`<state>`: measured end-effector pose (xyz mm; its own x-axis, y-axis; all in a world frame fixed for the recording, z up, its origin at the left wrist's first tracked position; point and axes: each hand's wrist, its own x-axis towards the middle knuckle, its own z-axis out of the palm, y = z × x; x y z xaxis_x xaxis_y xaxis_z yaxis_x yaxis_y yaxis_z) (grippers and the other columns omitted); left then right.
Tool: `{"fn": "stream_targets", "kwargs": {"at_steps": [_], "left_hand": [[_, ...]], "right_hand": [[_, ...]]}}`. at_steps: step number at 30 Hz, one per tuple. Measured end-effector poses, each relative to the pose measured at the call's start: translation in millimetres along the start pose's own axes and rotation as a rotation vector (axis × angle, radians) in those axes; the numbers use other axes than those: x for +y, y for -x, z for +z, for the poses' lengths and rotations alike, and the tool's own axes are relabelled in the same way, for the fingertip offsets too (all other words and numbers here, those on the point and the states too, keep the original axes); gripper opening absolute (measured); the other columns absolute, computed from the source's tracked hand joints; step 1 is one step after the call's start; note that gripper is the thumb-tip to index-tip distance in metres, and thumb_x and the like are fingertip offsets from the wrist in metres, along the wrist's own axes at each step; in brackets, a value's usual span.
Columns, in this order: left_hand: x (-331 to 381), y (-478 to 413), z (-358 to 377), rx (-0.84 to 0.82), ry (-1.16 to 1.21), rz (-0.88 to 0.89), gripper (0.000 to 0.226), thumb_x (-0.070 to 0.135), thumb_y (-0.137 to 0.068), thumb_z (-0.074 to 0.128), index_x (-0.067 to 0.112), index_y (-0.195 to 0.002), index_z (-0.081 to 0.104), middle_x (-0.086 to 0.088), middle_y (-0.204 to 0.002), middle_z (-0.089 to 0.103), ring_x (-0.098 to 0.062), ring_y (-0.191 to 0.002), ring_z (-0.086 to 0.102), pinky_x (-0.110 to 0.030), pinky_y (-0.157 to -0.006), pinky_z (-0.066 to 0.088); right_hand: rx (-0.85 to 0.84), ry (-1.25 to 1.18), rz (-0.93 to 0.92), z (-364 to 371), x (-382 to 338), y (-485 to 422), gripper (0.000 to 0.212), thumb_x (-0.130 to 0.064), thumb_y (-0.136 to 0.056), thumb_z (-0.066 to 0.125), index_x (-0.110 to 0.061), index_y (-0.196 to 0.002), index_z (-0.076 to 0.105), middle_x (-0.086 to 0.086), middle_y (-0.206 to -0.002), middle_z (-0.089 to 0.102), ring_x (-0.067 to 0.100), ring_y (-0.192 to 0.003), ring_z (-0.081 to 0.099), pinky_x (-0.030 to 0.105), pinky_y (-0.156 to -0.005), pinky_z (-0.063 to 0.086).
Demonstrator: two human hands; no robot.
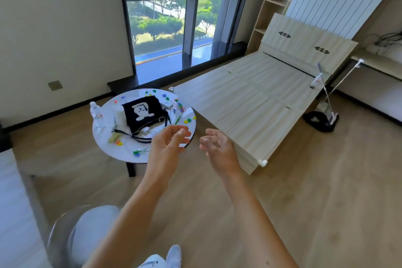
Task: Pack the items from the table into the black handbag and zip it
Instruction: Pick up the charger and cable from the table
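Observation:
The black handbag (142,112) with a white cartoon figure lies flat on the round white table (128,152), its strap trailing toward the near edge. Around it lie a clear plastic bottle (96,113), a white box (187,113), a pair of glasses (114,124) and several small coloured clips (187,120). My left hand (168,142) hovers over the table's near right edge, fingers loosely curled and holding nothing. My right hand (218,148) is held in the air just right of the table, palm up, fingers apart and empty.
A bare wooden bed frame (256,102) stands right of the table, close to my right hand. A clear chair with a white seat (87,233) sits at the lower left. A large window (174,17) fills the far wall. A tripod stand (326,102) is beyond the bed.

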<state>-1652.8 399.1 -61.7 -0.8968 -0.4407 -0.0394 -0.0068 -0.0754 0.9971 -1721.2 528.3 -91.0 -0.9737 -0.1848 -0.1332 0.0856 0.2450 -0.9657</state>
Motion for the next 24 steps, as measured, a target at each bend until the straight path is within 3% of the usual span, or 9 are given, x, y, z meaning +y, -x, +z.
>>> {"fn": "stream_targets", "kwargs": {"at_steps": [5,8,11,14,18,24], "left_hand": [[0.4,-82.2,33.3,0.004,-0.014,-0.02,0.019,0.021,-0.1,0.052,0.016,-0.103,0.071,0.002,-0.095,0.077,-0.001,-0.083,0.07,-0.01,-0.062,0.047],[-0.7,-124.9,41.7,0.044,-0.021,-0.017,0.019,0.019,-0.1,0.052,0.015,-0.102,0.071,0.002,-0.094,0.077,-0.003,-0.082,0.069,-0.018,-0.068,0.05],[-6.3,-170.0,49.4,0.112,-0.021,-0.052,0.018,0.017,-0.1,0.053,0.012,-0.102,0.07,-0.001,-0.096,0.076,-0.005,-0.083,0.069,-0.026,-0.077,0.053],[-17.3,-214.2,57.0,0.195,-0.031,-0.057,0.018,0.017,-0.1,0.053,0.012,-0.102,0.07,0.001,-0.094,0.076,-0.006,-0.083,0.07,-0.022,-0.076,0.054],[-31.8,-267.9,67.1,0.334,-0.056,-0.059,0.017,0.017,-0.099,0.053,0.013,-0.101,0.07,-0.003,-0.095,0.075,-0.011,-0.088,0.07,-0.021,-0.074,0.054],[-38.9,-327.4,82.3,0.594,-0.025,-0.102,0.017,0.019,-0.1,0.053,0.02,-0.099,0.07,0.005,-0.093,0.076,-0.011,-0.089,0.072,-0.039,-0.088,0.055]], "right_hand": [[0.023,-0.001,0.034,-16.4,-10.5,-93.2,0.031,-0.041,-0.072,0.064,-0.034,-0.103,0.062,-0.007,-0.097,0.072,0.018,-0.093,0.072,0.027,-0.075,0.048],[-0.02,-0.009,0.044,-12.4,-13.8,-146.4,0.044,-0.041,-0.075,0.065,-0.026,-0.116,0.062,-0.004,-0.1,0.072,0.015,-0.093,0.073,0.026,-0.075,0.047],[-0.1,0.018,0.048,-4.0,-13.1,-202.5,0.038,-0.041,-0.078,0.065,-0.03,-0.114,0.061,-0.001,-0.106,0.072,0.016,-0.096,0.073,0.033,-0.081,0.052],[-0.192,0.048,0.037,5.2,-8.2,-261.0,0.043,-0.042,-0.078,0.065,-0.028,-0.118,0.062,0.003,-0.112,0.072,0.02,-0.101,0.071,0.04,-0.088,0.055],[-0.334,0.091,-0.003,21.1,-1.4,-340.3,0.034,-0.033,-0.093,0.064,-0.023,-0.125,0.06,0.005,-0.117,0.069,0.022,-0.104,0.07,0.041,-0.088,0.057],[-0.591,0.193,-0.011,45.9,-8.0,-429.5,0.034,-0.033,-0.097,0.062,-0.024,-0.13,0.059,0.001,-0.115,0.068,0.021,-0.107,0.068,0.047,-0.098,0.053]]}}
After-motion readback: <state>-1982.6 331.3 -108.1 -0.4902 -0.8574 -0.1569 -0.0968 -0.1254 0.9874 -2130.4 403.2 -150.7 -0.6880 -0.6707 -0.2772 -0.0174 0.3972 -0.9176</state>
